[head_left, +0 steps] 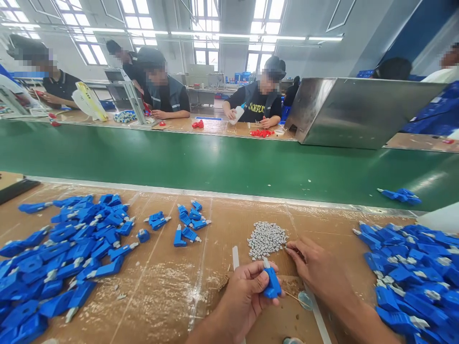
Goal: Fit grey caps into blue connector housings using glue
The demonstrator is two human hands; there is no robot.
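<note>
My left hand (244, 296) is closed around a blue plastic connector (272, 283), holding it upright with its white tip pointing up. My right hand (315, 267) rests on the table with its fingertips pinched at the edge of a small heap of tiny grey-white parts (266, 238); whether a part is between the fingers I cannot make out. A large pile of blue connectors (60, 258) lies at the left. Another pile of blue connectors (412, 277) lies at the right. A small group of blue connectors (188, 222) sits in the middle.
A green conveyor belt (215, 160) runs across beyond the brown table (161, 286), with one blue piece (399, 195) on it. A steel housing (355, 112) stands at the far right. Several other people work at the opposite bench with red parts (261, 133).
</note>
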